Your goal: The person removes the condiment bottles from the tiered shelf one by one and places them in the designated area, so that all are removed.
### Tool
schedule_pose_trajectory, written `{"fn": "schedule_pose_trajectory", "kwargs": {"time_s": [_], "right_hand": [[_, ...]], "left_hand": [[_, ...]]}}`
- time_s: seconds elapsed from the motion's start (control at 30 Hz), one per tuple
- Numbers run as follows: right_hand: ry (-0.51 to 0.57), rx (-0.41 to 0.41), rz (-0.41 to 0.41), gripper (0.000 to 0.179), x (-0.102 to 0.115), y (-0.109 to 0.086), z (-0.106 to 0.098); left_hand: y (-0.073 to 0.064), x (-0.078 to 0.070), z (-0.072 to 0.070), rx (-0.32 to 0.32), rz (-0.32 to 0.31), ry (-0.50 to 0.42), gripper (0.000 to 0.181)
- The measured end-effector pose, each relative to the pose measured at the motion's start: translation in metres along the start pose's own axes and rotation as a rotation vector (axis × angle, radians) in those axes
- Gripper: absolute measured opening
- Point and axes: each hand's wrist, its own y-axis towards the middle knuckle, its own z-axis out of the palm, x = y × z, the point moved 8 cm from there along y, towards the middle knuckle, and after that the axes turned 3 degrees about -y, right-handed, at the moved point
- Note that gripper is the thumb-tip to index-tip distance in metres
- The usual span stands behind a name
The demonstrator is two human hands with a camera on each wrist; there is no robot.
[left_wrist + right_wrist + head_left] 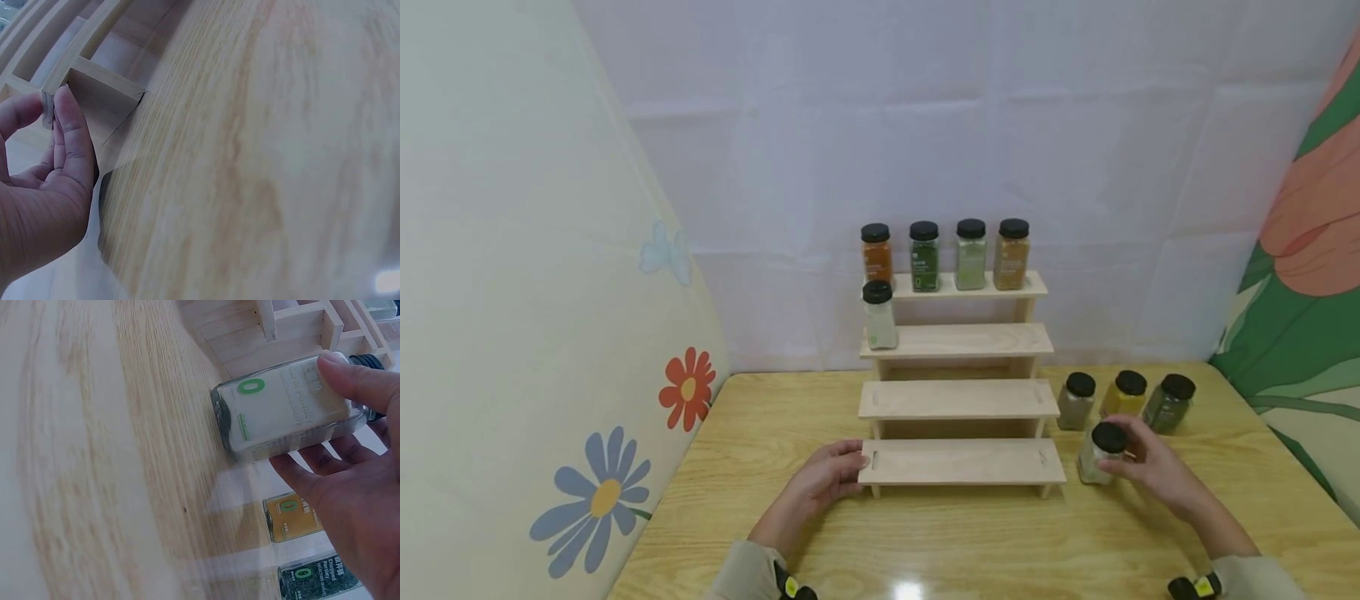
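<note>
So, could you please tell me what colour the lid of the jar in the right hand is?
Black. The lid shows best in the head view, with the right hand gripping the jar.

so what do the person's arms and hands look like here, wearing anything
Both hands, the left hand and the right hand, are bare. Each arm ends in a light beige-grey sleeve, and a small black device with a yellow mark sits at each wrist.

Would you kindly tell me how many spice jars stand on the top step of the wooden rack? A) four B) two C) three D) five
A: the head view shows four black-lidded jars in a row on the top step of the rack, from the orange jar at the left end to the brown jar at the right, while a fifth, white jar stands one step lower.
</note>
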Motion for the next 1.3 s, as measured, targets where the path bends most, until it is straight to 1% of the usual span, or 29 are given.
{"fn": "schedule_pose_trajectory", "kwargs": {"time_s": [0.1,0.23,0.3,0.37,0.47,0.5,0.6,0.7,0.87,1.0,1.17,1.3], "right_hand": [[-0.001,-0.003,0.004,0.060,-0.001,0.000,-0.001],[-0.033,0.000,0.006,0.064,0.002,0.000,-0.001],[-0.048,0.005,-0.030,0.065,0.008,0.001,-0.002],[-0.046,0.009,-0.094,0.063,0.019,0.004,-0.003],[-0.020,0.009,-0.194,0.057,0.041,0.009,-0.007],[-0.015,0.006,-0.217,0.055,0.049,0.012,-0.008],[-0.032,0.003,-0.239,0.050,0.073,0.023,-0.010],[-0.065,0.009,-0.230,0.048,0.096,0.038,-0.008],[-0.065,0.055,-0.221,0.049,0.132,0.064,0.006],[-0.062,0.091,-0.255,0.049,0.161,0.085,0.023],[-0.038,0.147,-0.279,0.048,0.187,0.110,0.049],[-0.026,0.176,-0.253,0.050,0.202,0.127,0.067]], "left_hand": [[0.000,0.000,0.001,0.004,0.002,0.000,0.057],[-0.001,0.000,0.001,0.002,0.002,0.004,0.058],[0.000,0.000,0.001,-0.001,0.001,0.005,0.059],[0.000,-0.001,0.001,-0.001,0.003,0.004,0.059],[-0.001,-0.002,0.001,-0.005,0.003,0.004,0.059],[-0.001,-0.002,0.001,-0.005,0.002,0.003,0.059],[-0.002,-0.002,0.001,-0.004,0.004,0.004,0.060],[-0.002,-0.002,0.000,-0.002,0.003,0.003,0.060],[-0.002,0.000,0.000,-0.006,-0.008,-0.002,0.060],[-0.002,0.001,0.000,-0.011,-0.012,-0.009,0.058],[-0.002,0.000,0.000,-0.012,-0.002,-0.013,0.057],[-0.001,-0.001,0.000,-0.008,-0.001,-0.006,0.057]]}}
